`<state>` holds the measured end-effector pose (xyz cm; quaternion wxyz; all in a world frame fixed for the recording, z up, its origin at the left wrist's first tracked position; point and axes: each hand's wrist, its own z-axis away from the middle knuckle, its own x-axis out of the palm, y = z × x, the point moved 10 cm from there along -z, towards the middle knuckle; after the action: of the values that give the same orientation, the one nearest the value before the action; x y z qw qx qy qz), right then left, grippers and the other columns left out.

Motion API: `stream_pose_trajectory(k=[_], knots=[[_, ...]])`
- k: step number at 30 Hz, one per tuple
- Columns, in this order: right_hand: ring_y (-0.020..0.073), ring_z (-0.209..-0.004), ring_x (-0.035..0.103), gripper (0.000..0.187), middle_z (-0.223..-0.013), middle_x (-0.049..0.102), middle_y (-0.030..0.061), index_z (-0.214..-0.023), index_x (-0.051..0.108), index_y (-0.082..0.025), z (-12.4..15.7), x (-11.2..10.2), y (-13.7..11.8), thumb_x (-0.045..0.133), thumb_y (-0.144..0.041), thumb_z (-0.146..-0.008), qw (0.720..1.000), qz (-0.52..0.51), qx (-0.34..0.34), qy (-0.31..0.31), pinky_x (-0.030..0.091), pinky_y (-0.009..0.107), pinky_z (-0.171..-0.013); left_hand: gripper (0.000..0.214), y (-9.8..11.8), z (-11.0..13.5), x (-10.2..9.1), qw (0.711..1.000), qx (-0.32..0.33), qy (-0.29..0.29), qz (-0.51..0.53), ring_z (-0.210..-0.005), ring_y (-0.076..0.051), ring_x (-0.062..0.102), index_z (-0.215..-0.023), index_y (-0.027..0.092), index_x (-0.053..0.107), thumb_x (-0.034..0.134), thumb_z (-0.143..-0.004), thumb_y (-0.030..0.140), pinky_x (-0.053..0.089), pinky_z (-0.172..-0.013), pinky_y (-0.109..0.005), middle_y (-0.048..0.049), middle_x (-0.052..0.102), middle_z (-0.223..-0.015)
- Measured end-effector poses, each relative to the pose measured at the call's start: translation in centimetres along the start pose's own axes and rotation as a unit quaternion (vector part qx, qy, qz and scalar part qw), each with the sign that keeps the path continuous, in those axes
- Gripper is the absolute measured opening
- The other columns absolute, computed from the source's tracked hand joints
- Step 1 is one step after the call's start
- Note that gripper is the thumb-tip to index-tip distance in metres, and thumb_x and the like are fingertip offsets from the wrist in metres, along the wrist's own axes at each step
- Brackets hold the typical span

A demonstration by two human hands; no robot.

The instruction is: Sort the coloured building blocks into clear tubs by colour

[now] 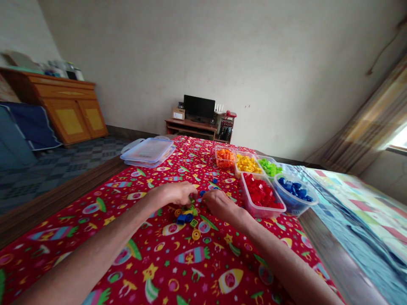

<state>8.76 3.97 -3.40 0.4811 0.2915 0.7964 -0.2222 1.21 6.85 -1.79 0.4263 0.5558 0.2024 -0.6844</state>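
Note:
My left hand is over the middle of the red patterned cloth, its fingers curled down and pressed together beside a small pile of toy bricks. What its fingertips hold, if anything, is hidden. Just to the right, my right hand is closed too, knuckles up, its fingertips out of sight near a small blue piece. The loose pile has green bricks, a blue brick and a yellow round piece. Another blue piece lies beyond my right hand.
Plastic tubs of sorted bricks stand on the right: orange, yellow, green, red and blue. Stacked clear lids lie at the far left of the table. A bed adjoins the right edge.

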Motion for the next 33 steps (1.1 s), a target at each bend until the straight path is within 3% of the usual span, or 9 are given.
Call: stream_pose_trajectory(k=[4, 10, 18, 21, 26, 33], knots=[[0.0117, -0.061, 0.042, 0.014, -0.068, 0.053, 0.0006, -0.076, 0.056, -0.017, -0.7, -0.1, 0.8, 0.050, -0.013, -0.088, 1.000, -0.009, 0.008, -0.024, 0.037, 0.025, -0.062, 0.035, 0.2, -0.2, 0.0, 1.000, 0.010, 0.012, 0.009, -0.076, -0.018, 0.063, -0.098, 0.020, 0.070, 0.069, -0.063, 0.022, 0.043, -0.059, -0.020, -0.0019, 0.072, -0.088], [0.0144, -0.071, 0.053, 0.011, -0.076, 0.061, 0.0039, -0.086, 0.064, -0.017, -0.8, -2.8, 1.6, 0.053, -0.013, -0.085, 0.996, -0.058, 0.047, 0.042, 0.040, 0.025, -0.068, 0.029, 0.4, -0.7, 0.8, 0.999, 0.011, -0.018, 0.039, -0.063, -0.015, 0.059, -0.092, 0.019, 0.070, 0.066, -0.063, 0.022, 0.039, -0.050, -0.019, 0.0000, 0.069, -0.074], [0.0124, -0.066, 0.060, 0.019, -0.075, 0.072, 0.0035, -0.086, 0.075, -0.017, -1.8, -3.6, 2.7, 0.059, -0.011, -0.077, 0.971, -0.160, 0.175, -0.012, 0.039, 0.021, -0.062, 0.029, -1.1, -0.5, 0.8, 0.986, -0.012, -0.017, 0.167, -0.054, -0.016, 0.061, -0.093, 0.018, 0.061, 0.063, -0.065, 0.027, 0.041, -0.043, -0.020, -0.0013, 0.068, -0.077], [0.0121, -0.064, 0.060, 0.019, -0.072, 0.072, 0.0015, -0.083, 0.076, -0.017, -1.8, -3.3, 3.3, 0.060, -0.012, -0.074, 0.958, -0.198, 0.205, -0.016, 0.040, 0.020, -0.061, 0.024, -1.1, -0.5, 0.6, 0.986, -0.011, -0.020, 0.164, -0.052, -0.016, 0.060, -0.089, 0.018, 0.061, 0.059, -0.067, 0.025, 0.041, -0.043, -0.020, -0.0001, 0.066, -0.068], [0.0126, -0.064, 0.060, 0.021, -0.070, 0.071, 0.0005, -0.083, 0.076, -0.017, -1.5, -2.5, 3.6, 0.059, -0.013, -0.072, 0.943, -0.242, 0.228, -0.027, 0.040, 0.020, -0.058, 0.028, -0.9, -0.8, 0.9, 0.991, -0.002, -0.020, 0.132, -0.051, -0.014, 0.060, -0.095, 0.018, 0.064, 0.056, -0.068, 0.024, 0.038, -0.042, -0.019, -0.0011, 0.069, -0.072], [0.0125, -0.062, 0.060, 0.020, -0.064, 0.069, -0.0019, -0.081, 0.076, -0.019, -1.4, -2.5, 3.8, 0.059, -0.014, -0.072, 0.932, -0.271, 0.239, -0.011, 0.040, 0.021, -0.057, 0.023, -0.4, -1.0, -0.3, 0.994, 0.037, 0.046, 0.094, -0.055, -0.013, 0.059, -0.088, 0.019, 0.067, 0.056, -0.069, 0.022, 0.038, -0.046, -0.018, 0.0000, 0.069, -0.072]])
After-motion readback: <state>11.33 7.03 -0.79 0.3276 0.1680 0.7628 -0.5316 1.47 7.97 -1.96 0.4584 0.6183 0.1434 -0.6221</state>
